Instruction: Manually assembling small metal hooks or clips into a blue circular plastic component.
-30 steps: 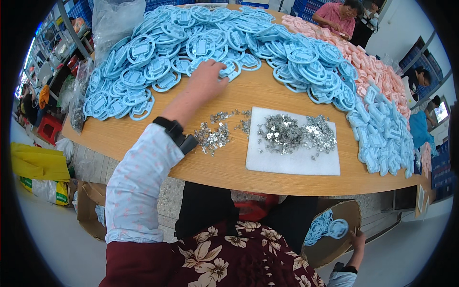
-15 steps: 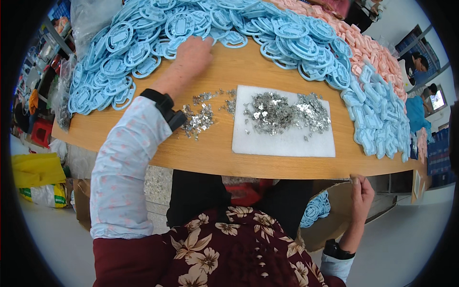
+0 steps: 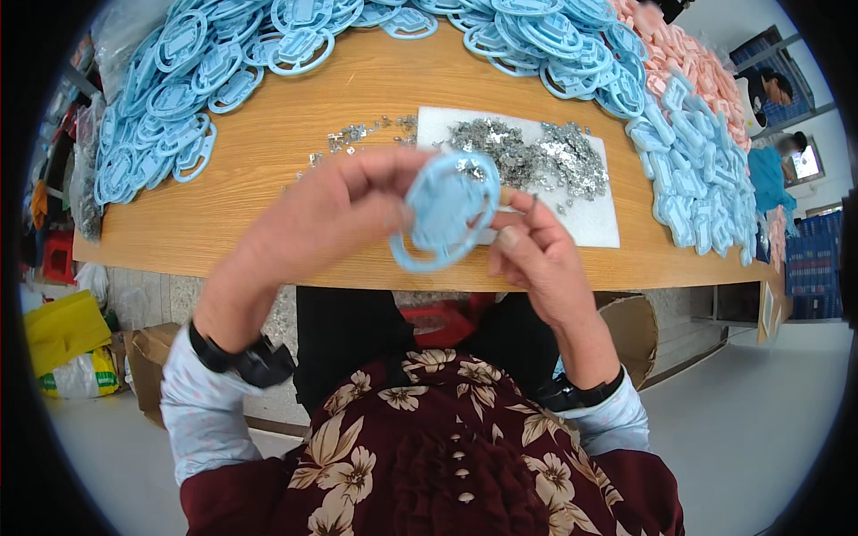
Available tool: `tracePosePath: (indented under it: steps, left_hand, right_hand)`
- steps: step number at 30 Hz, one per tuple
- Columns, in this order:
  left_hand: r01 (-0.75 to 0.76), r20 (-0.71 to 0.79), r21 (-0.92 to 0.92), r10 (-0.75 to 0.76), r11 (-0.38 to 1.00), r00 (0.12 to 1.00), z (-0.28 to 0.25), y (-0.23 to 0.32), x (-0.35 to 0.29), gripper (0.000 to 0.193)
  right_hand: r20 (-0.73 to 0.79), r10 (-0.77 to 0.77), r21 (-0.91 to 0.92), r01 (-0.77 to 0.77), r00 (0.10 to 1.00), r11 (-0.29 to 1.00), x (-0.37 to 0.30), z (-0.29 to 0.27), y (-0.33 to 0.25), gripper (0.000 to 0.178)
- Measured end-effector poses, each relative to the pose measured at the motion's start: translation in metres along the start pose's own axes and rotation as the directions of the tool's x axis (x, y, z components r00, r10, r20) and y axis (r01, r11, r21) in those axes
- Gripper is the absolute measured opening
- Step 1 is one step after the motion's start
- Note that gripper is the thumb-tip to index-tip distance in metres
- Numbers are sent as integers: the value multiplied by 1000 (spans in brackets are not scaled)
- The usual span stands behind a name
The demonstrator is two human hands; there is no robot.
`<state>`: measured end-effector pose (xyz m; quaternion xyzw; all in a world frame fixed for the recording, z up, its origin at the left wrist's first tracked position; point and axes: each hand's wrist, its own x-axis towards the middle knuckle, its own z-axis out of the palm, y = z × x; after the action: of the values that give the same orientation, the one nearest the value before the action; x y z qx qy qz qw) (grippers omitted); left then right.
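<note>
In my left hand (image 3: 326,214) is a light-blue oval plastic part (image 3: 444,210) with a rim around a raised middle, slightly smeared by motion. It is raised above the front of the wooden table. My right hand (image 3: 545,263) is at the part's right edge, thumb and fingertips pinched together. What these fingers hold, if anything, I cannot make out. Behind the part lies a white foam pad (image 3: 590,234), bearing heaps of small silvery metal pieces (image 3: 572,161). More loose metal pieces (image 3: 353,136) are scattered on the table left of the pad, partly hidden by my left hand.
Similar blue oval parts (image 3: 179,98) are piled along the table's (image 3: 295,116) far and left sides. Long light-blue pieces (image 3: 693,179) and pink pieces (image 3: 688,67) are heaped at the right. Below the table's front edge, a cardboard box (image 3: 630,335) stands at the right. Other people appear far right.
My left hand has come back from the far pile with a blue oval part. My right hand has risen from the table's front edge to meet it. The view has shifted.
</note>
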<state>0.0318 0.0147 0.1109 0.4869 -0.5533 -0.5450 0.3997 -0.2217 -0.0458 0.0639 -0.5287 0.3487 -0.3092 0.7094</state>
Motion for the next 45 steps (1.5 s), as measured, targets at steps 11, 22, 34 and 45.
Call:
tracePosePath:
  steps: [11,22,34,45]
  left_hand:
    - [75,-30,-683,-130,727,991,46,-77,-15,54]
    - [-40,-81,-391,9,919,997,62,-72,2,50]
    - [-96,-217,-565,-36,820,976,60,-89,5,26]
    - [98,-278,-306,-188,947,942,61,-83,-1,23]
  right_hand:
    - [30,220,-84,-217,975,973,-4,-13,31,24]
    - [287,327,170,-384,901,908,-10,-22,40,24]
    - [-231,-275,-734,18,933,679,0,-104,22,17]
    - [64,-411,-909,222,909,352,41,-47,21,14]
